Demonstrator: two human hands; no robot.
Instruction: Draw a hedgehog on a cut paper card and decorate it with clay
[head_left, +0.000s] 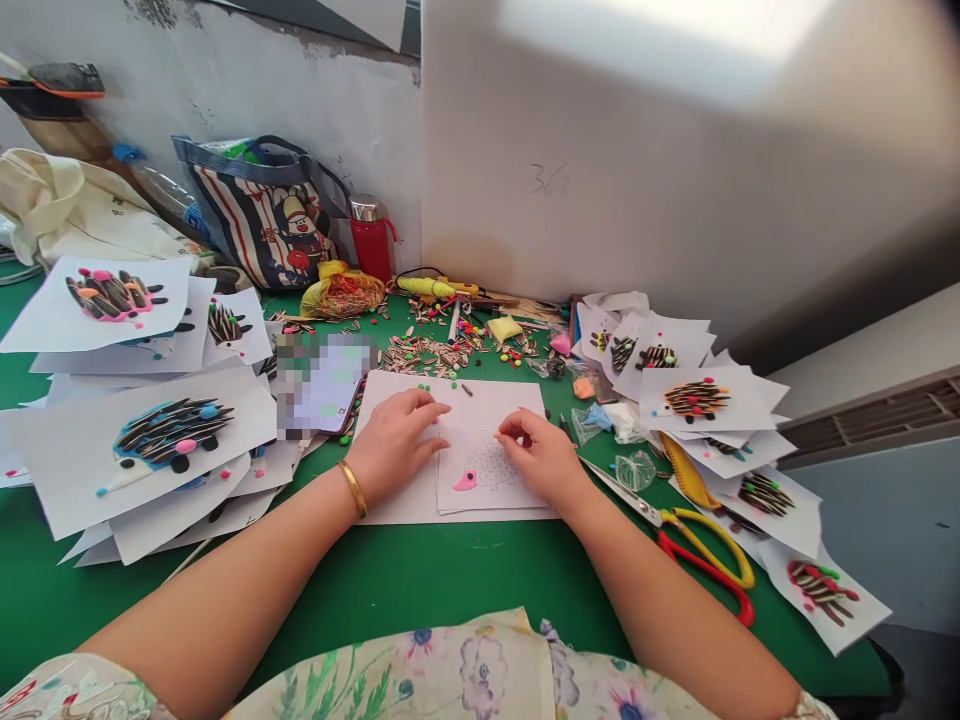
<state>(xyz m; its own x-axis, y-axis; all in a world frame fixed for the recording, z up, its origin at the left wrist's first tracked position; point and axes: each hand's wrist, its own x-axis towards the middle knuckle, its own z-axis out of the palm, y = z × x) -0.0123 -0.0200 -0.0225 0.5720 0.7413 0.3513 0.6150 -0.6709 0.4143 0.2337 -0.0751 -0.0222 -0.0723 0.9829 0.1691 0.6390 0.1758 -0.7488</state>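
A small white card [457, 498] lies on a larger white sheet [397, 508] in front of me. On the card is a line drawing of a hedgehog [491, 466] with its snout [466, 481] filled in pink and a dark eye. My left hand [397, 445] rests at the card's left edge, fingers apart and holding nothing. Over the card's upper right, my right hand [546, 462] is closed in a pinch; whatever sits between thumb and fingertip is too small to make out. Small green balls [454, 384] and a dark seed [466, 390] lie near the sheet's top edge.
Finished hedgehog cards are stacked at left [247, 425] and right [750, 400]. Scissors [660, 517] lie beside my right forearm. Sunflower seeds [427, 353] and coloured clay [505, 329] spread behind the sheet. A phone [330, 385], red bottle [371, 245] and striped bag [259, 220] are also here.
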